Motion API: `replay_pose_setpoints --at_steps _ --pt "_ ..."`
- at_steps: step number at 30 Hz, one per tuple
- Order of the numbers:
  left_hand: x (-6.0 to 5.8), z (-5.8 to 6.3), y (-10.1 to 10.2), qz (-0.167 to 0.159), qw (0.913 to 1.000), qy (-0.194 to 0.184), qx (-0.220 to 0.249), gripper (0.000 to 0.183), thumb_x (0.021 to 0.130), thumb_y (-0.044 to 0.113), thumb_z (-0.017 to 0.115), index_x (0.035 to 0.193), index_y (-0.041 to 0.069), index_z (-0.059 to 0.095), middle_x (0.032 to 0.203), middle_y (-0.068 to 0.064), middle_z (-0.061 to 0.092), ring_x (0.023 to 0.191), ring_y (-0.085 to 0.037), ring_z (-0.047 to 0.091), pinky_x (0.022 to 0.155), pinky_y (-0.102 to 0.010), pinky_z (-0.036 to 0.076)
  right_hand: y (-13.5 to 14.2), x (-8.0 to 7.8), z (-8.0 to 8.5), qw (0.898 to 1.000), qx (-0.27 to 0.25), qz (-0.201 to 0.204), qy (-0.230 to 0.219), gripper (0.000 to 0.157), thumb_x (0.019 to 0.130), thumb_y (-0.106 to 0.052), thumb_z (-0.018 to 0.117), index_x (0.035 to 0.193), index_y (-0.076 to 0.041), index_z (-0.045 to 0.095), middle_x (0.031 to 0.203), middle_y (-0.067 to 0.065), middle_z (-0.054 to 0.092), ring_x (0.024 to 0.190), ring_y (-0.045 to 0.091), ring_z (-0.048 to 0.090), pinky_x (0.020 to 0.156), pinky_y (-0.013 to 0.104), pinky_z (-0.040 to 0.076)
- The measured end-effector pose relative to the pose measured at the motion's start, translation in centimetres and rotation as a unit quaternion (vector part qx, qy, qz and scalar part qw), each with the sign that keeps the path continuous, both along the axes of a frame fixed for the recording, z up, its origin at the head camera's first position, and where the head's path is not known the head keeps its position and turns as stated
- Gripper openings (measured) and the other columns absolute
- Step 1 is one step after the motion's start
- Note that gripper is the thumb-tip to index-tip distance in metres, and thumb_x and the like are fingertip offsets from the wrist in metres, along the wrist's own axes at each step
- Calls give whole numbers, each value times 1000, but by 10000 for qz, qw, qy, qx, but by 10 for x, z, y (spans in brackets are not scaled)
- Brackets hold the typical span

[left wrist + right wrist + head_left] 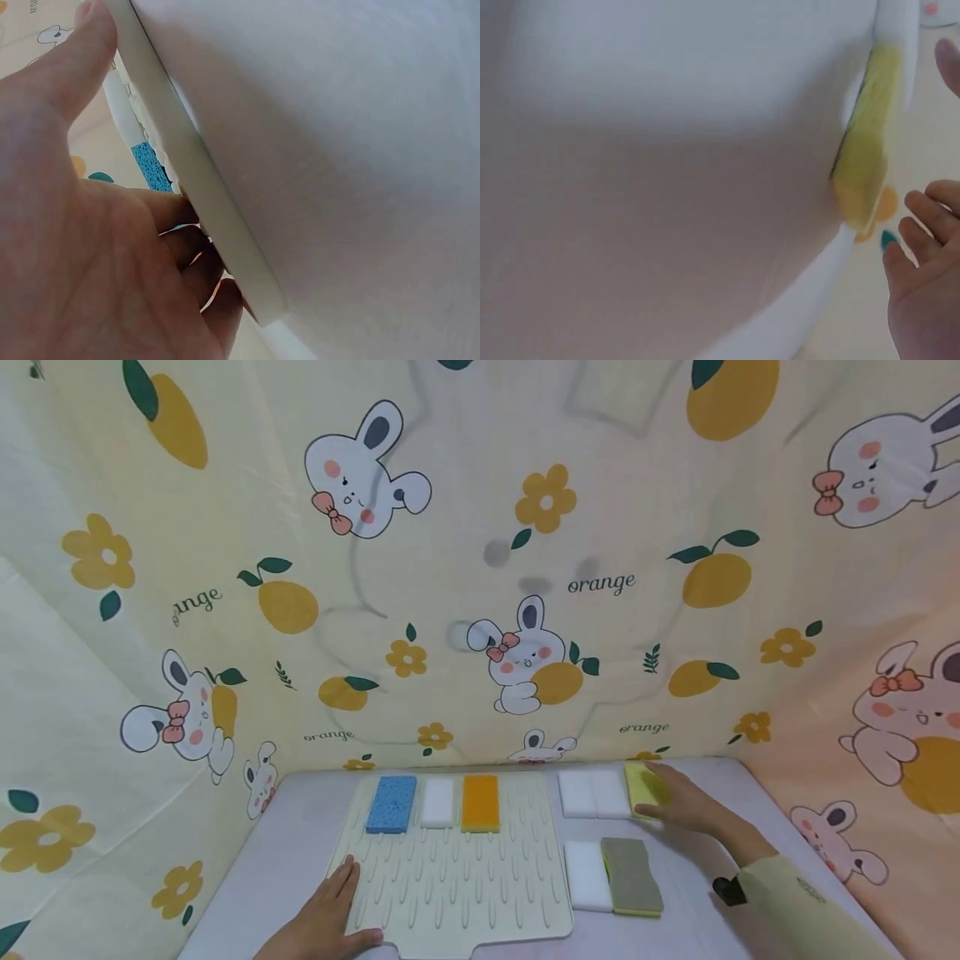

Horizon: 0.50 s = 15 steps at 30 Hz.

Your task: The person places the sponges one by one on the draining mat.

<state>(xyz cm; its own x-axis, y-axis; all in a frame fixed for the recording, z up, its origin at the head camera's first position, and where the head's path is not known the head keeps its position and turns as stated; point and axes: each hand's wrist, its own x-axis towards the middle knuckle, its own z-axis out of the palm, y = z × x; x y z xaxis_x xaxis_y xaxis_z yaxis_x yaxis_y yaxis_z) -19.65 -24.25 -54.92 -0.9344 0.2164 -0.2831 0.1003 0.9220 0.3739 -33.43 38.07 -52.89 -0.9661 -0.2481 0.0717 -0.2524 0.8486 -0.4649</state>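
Observation:
My left hand (322,914) rests at the left edge of a cream drying board (450,893) with raised ridges, thumb spread along its front. In the left wrist view its fingers (202,259) meet the board's rim. A blue sponge (392,804), a white sponge (437,802) and an orange sponge (480,803) lie in a row along the board's back. At the back right, my right hand (686,797) is beside a yellow sponge (642,787). The right wrist view shows its fingers (922,232) loosely extended, apart from the sponge.
Two white sponges (592,794) lie left of the yellow one. Nearer the front, another white sponge (587,877) adjoins a grey-topped yellow scouring sponge (633,877). A printed cloth (450,552) with rabbits and oranges hangs behind and beside the white table (258,852).

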Motion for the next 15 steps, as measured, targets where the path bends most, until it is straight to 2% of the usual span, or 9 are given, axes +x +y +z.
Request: replay_pose_setpoints --at_steps 7,15 --pt "0 2 -1 -125 9999 -19 96 120 78 71 69 155 -8 23 163 -26 15 149 -47 19 116 -65 20 15 -6 -7 9997 95 96 -224 113 80 -58 78 154 8 24 155 36 24 140 57 23 109 73 23" --pt "-1 1 1 32 9999 -99 59 124 74 75 69 156 -6 24 164 -24 15 148 -47 19 114 -67 21 23 -16 -12 9980 130 -34 -625 123 74 -60 82 154 10 19 156 37 19 140 57 21 111 71 22"
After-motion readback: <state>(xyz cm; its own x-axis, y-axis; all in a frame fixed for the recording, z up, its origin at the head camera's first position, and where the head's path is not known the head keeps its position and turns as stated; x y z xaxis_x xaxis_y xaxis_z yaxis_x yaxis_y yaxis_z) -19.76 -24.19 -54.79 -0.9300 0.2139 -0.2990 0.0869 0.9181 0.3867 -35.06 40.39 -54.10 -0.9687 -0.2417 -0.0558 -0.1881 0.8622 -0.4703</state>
